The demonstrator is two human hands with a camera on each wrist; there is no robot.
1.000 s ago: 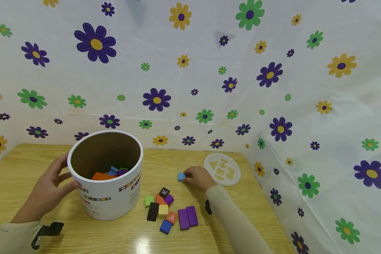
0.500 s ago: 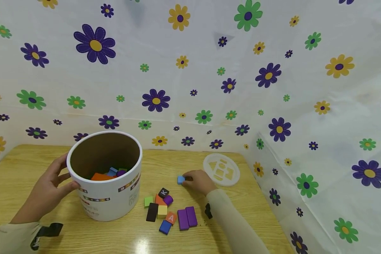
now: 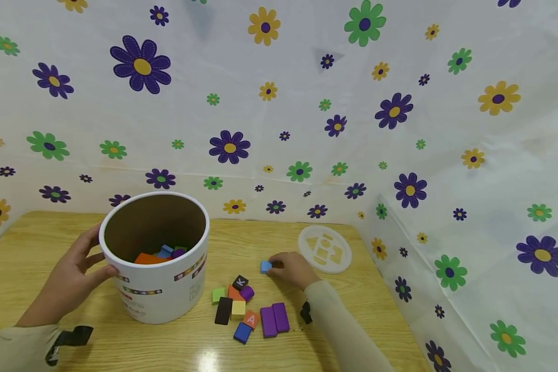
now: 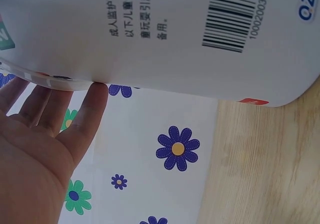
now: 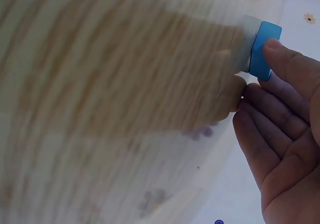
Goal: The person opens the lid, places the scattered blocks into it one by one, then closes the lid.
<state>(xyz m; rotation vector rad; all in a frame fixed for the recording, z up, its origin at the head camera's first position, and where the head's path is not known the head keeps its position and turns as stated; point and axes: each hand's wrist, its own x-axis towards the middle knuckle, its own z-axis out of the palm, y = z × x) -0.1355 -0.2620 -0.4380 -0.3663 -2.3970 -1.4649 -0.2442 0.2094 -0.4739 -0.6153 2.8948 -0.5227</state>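
Observation:
My right hand (image 3: 294, 269) pinches a small light blue block (image 3: 265, 267) between thumb and fingers, low over the table. In the right wrist view, the thumb presses on the face of the blue block (image 5: 264, 52). My left hand (image 3: 70, 279) rests against the left side of a white bucket (image 3: 165, 294), just below its rim. Seen from the left wrist, the spread, fairly straight fingers (image 4: 85, 119) touch the bucket there. Orange, blue and purple blocks lie inside it. Left of the right hand is a loose group with a black K block (image 3: 240, 282) and a yellow block (image 3: 238, 310).
Two purple blocks (image 3: 275, 320) lie side by side near the right forearm. A dark blue block (image 3: 243, 332) is at the front of the group. A white lid with shaped cutouts (image 3: 343, 266) lies behind the right hand. Flower-patterned sheeting (image 3: 279, 119) borders the table.
My right hand has moved slightly toward me with the light blue block in its fingers. The left hand and bucket stay in place.

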